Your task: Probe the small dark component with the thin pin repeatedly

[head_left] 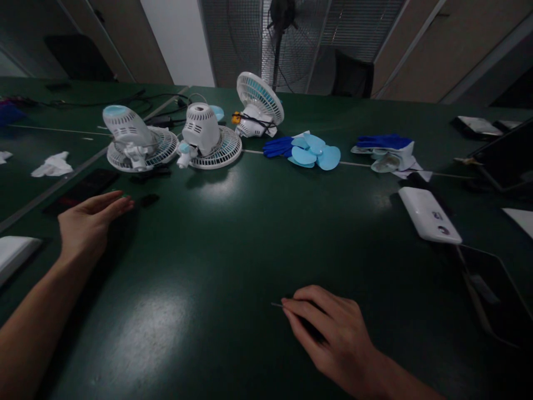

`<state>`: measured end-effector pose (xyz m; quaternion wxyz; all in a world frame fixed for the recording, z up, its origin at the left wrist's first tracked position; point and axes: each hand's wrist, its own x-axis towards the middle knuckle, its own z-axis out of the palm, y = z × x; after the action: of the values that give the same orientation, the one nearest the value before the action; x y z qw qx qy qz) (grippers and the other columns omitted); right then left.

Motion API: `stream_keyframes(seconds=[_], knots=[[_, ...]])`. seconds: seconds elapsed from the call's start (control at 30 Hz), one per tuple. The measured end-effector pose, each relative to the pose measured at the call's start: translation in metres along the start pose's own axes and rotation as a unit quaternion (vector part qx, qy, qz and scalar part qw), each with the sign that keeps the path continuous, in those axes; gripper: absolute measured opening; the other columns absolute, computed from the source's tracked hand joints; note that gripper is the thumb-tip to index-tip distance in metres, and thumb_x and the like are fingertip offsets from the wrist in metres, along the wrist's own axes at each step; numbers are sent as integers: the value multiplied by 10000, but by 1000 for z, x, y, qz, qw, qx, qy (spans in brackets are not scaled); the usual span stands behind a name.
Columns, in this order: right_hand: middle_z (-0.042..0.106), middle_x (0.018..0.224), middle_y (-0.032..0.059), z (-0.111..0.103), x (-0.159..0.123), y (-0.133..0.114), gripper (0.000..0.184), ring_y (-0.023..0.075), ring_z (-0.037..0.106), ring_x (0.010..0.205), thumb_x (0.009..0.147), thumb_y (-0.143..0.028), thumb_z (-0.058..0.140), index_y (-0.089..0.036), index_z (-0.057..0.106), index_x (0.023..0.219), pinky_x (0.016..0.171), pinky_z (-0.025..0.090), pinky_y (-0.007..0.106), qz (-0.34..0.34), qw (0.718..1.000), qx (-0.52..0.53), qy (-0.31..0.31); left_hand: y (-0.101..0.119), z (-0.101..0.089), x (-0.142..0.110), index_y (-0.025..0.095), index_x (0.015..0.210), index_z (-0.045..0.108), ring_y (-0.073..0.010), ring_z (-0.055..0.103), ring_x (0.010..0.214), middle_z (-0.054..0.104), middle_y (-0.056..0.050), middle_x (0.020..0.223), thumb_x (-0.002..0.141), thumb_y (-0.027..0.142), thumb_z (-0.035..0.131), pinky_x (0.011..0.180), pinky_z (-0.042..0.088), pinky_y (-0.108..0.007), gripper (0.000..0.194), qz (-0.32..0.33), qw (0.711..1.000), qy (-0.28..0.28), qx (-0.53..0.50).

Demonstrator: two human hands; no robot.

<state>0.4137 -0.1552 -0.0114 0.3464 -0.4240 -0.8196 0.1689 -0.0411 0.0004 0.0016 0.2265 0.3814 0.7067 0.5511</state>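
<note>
1. Slim metallic piece (276,304): low in the middle of the green tabletop (225,239), pinched between thumb and fingertips of the right hand (328,328), its free end pointing left (I cannot tell whether it touches the surface).
2. Left hand (89,222): well apart from the right, thumb and fingers drawn together; a green speck shows at the tips (too small to name, and I cannot tell whether it is gripped). Small dark object (150,200) just beside the fingertips; dark flat item (89,188) behind them.
3. Far side: two white fans (204,133) grille-down, a third fan (259,103) with its grille tilted up.
4. Light-blue fan blade (315,151) against a blue glove (277,147).
5. Right side: white device (430,215) near a black tablet-like slab (495,294).
</note>
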Motion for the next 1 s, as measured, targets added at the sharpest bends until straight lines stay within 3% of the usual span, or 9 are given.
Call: stream_keyframes(seconds=[0.23, 0.5, 0.6, 0.8, 1.0], knots=[[730, 928, 30, -1, 0, -1, 181, 145, 711, 749, 995, -145, 603, -210, 746, 1086, 636, 539, 266, -1, 1000, -7, 0, 9, 1, -7, 96, 1148, 775, -228, 784, 960, 791, -136, 1075, 710, 223, 872, 1022, 597, -382, 466, 6, 1000, -3, 30], [738, 927, 38, -1, 0, -1, 180, 145, 710, 740, 1010, -165, 590, -214, 746, 1085, 628, 533, 260, -2, 1000, -9, 3, -7, -8, 6, 166, 1227, 759, -276, 750, 1092, 781, -125, 1155, 772, 436, 818, 1069, 554, -443, 533, 61, 988, -50, 133], [738, 932, 35, -1, -1, -1, 181, 146, 710, 743, 1006, -163, 596, -218, 746, 1091, 628, 529, 265, 1, 1000, -8, 0, -10, -11, 11, 181, 1200, 774, -261, 741, 1091, 785, -104, 1133, 793, 446, 798, 1054, 551, -394, 486, 75, 982, -46, 167], [733, 931, 29, -1, 0, -1, 174, 141, 708, 745, 997, -146, 610, -213, 742, 1089, 635, 536, 267, -3, 1000, 1, 4, -9, -10, 12, 168, 1198, 775, -205, 735, 915, 790, -90, 1043, 828, 412, 743, 762, 563, -232, 445, 94, 972, -41, 212], [732, 926, 27, -1, 1, -1, 181, 140, 711, 738, 1003, -157, 594, -217, 746, 1081, 623, 538, 267, -1, 1000, -9, 3, -15, -10, 13, 207, 1216, 777, -200, 708, 829, 796, -81, 1037, 800, 463, 765, 620, 491, -205, 489, 102, 968, -28, 226]])
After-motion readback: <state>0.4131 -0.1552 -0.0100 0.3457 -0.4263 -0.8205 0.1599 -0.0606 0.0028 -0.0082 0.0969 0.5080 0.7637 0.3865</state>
